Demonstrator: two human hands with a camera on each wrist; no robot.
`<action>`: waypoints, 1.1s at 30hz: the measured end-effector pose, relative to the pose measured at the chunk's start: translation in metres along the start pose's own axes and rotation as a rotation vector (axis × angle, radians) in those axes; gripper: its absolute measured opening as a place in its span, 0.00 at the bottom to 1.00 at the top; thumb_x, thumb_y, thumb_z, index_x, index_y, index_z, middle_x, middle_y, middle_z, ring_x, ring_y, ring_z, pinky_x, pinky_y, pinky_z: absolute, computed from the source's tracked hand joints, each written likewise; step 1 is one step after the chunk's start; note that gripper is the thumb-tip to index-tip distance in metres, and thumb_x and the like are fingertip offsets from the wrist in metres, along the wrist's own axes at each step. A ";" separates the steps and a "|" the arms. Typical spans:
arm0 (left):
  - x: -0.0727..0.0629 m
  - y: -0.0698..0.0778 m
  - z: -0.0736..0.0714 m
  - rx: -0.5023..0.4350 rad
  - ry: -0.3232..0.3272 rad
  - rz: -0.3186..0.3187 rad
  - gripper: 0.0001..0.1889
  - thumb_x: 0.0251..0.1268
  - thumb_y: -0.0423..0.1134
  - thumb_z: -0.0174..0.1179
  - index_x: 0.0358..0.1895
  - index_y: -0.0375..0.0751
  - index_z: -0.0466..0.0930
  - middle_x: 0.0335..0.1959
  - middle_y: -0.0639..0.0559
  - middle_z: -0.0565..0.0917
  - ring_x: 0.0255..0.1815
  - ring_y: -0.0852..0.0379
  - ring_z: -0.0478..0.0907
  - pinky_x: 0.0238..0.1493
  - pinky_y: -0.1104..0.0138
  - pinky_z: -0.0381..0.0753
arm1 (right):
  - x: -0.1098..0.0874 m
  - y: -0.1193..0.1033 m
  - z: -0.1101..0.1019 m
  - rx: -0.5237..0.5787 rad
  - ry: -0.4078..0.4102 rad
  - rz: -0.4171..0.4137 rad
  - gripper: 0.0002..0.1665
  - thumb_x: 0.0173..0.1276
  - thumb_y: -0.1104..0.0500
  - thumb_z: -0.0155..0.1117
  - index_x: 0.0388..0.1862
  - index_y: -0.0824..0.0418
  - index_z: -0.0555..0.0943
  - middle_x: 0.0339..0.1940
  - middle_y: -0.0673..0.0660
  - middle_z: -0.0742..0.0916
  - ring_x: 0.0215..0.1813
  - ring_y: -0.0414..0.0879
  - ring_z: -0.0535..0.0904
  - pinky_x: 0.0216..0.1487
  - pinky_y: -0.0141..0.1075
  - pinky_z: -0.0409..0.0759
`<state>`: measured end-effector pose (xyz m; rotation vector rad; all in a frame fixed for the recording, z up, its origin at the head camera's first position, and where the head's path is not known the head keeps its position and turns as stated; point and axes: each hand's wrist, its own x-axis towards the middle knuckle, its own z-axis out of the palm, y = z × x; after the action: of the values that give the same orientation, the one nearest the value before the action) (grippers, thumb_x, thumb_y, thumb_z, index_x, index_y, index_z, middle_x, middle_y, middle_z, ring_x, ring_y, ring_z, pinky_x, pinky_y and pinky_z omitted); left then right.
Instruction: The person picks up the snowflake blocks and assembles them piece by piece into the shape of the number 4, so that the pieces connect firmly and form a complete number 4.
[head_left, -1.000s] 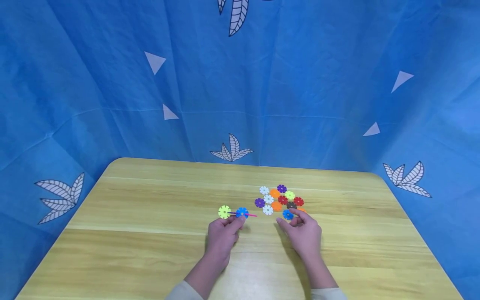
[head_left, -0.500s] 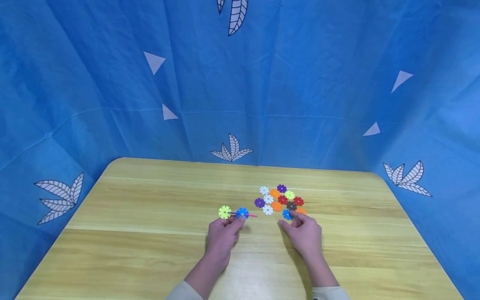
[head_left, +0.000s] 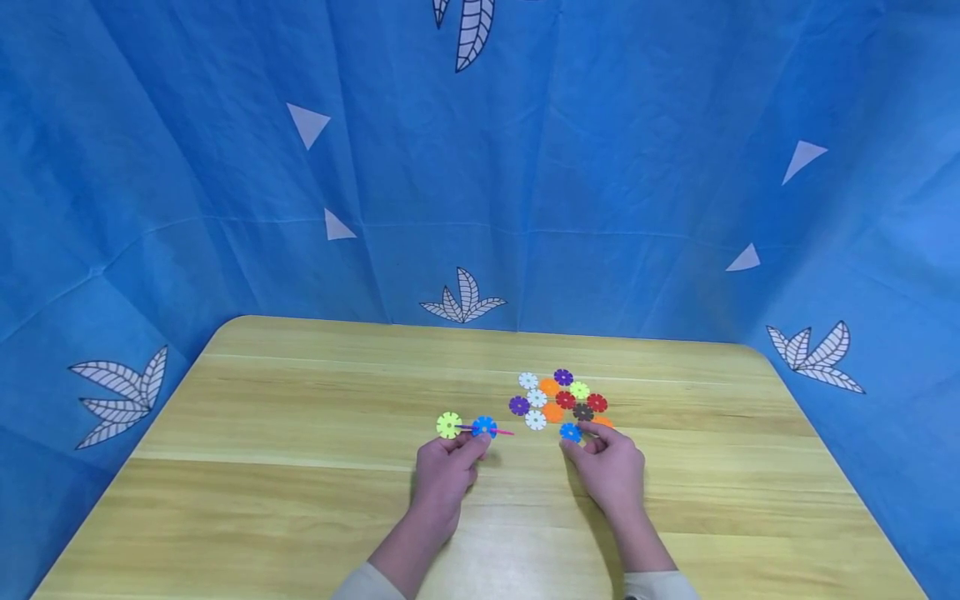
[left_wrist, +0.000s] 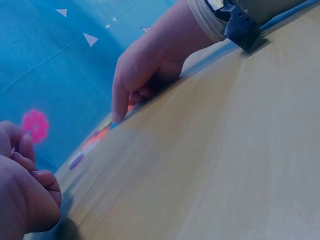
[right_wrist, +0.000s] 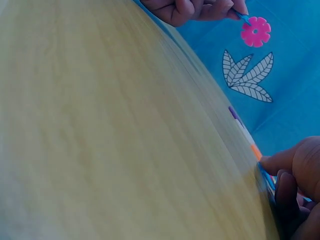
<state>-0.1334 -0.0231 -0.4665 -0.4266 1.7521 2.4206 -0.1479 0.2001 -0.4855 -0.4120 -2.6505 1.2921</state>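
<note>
My left hand [head_left: 446, 473] pinches a short chain of notched interlocking discs between thumb and fingers. In it, a yellow-green disc [head_left: 449, 425] is at the left and a blue disc [head_left: 484, 427] lies under the thumb. A purple disc [head_left: 466, 427] and a pink disc [head_left: 502, 432] show edge-on in the head view; the right wrist view shows the pink disc's round face [right_wrist: 255, 32]. At the near edge of the loose pieces, my right hand [head_left: 611, 471] has thumb and index finger on the rim of another blue disc [head_left: 570, 432], low over the table.
Loose notched discs lie flat in a cluster beyond the right hand, among them white [head_left: 536, 420], orange [head_left: 552, 412], red [head_left: 597, 403], brown [head_left: 583, 412] and purple [head_left: 519, 406] ones. The wooden table [head_left: 300, 500] ends at a blue curtain [head_left: 450, 167] behind.
The right thumb has closed in toward the index finger at the loose blue disc, which has slid slightly left and nearer. The left hand keeps its chain in nearly the same spot.
</note>
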 end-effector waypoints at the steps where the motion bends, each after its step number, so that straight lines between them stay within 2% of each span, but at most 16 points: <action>1: 0.000 0.000 0.000 0.001 0.001 -0.002 0.10 0.60 0.37 0.71 0.29 0.37 0.79 0.28 0.48 0.81 0.24 0.62 0.67 0.19 0.76 0.61 | 0.001 0.000 0.000 -0.004 -0.001 0.002 0.21 0.58 0.57 0.78 0.49 0.63 0.87 0.21 0.52 0.79 0.24 0.46 0.71 0.28 0.36 0.68; 9: 0.000 0.000 0.000 -0.012 -0.005 0.002 0.11 0.60 0.36 0.71 0.27 0.39 0.78 0.28 0.49 0.80 0.25 0.61 0.68 0.19 0.76 0.60 | 0.003 -0.002 0.002 -0.024 -0.002 0.005 0.19 0.58 0.58 0.77 0.48 0.64 0.87 0.20 0.51 0.78 0.24 0.46 0.71 0.29 0.37 0.68; 16: 0.000 -0.003 0.000 0.004 -0.004 -0.013 0.11 0.59 0.37 0.72 0.29 0.38 0.79 0.29 0.47 0.81 0.25 0.61 0.68 0.20 0.76 0.62 | 0.004 -0.003 0.001 -0.033 -0.024 0.026 0.17 0.58 0.60 0.76 0.46 0.64 0.86 0.25 0.52 0.79 0.28 0.47 0.72 0.33 0.39 0.70; 25: 0.001 -0.003 -0.001 0.002 -0.014 -0.008 0.12 0.60 0.38 0.72 0.28 0.39 0.77 0.29 0.48 0.80 0.25 0.61 0.68 0.20 0.76 0.61 | 0.001 -0.004 -0.001 -0.011 -0.027 0.041 0.19 0.58 0.61 0.77 0.47 0.60 0.82 0.43 0.58 0.85 0.47 0.55 0.78 0.46 0.47 0.75; 33: 0.001 -0.003 -0.001 -0.003 -0.015 -0.013 0.12 0.60 0.38 0.72 0.27 0.39 0.77 0.28 0.48 0.80 0.24 0.61 0.67 0.20 0.76 0.60 | -0.002 -0.003 0.000 0.000 -0.015 -0.018 0.17 0.57 0.64 0.78 0.44 0.61 0.82 0.38 0.55 0.86 0.41 0.51 0.80 0.39 0.41 0.76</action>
<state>-0.1337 -0.0230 -0.4701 -0.4180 1.7348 2.4117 -0.1464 0.1976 -0.4828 -0.3792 -2.6604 1.2957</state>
